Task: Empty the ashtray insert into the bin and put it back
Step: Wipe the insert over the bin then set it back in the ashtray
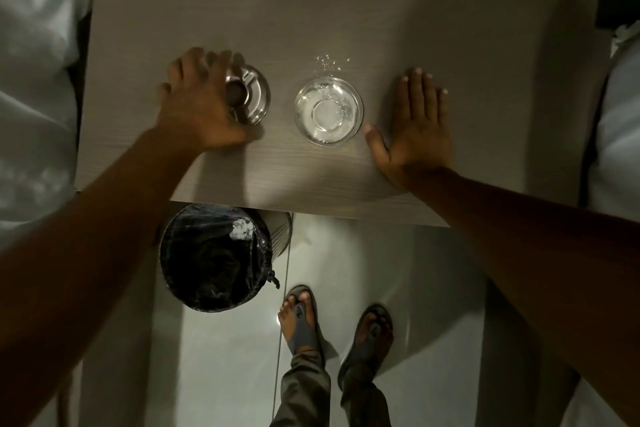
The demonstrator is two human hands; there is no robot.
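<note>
A round metal ashtray insert (254,95) with a dark knob at its middle sits on the table, left of centre. My left hand (197,104) lies over its left half with the fingers curled around the rim, hiding that side. To its right stands a clear glass ashtray bowl (328,110) with nothing large in it. My right hand (417,125) rests flat on the table just right of the glass bowl, fingers spread. Below the table's front edge stands a bin (214,256) with a black liner and a crumpled white scrap inside.
The grey wood-grain table (346,17) fills the upper view. Small white specks (329,62) lie behind the glass bowl. White bedding (34,80) flanks the table on the left and right. My sandalled feet (336,326) stand on the pale tiled floor beside the bin.
</note>
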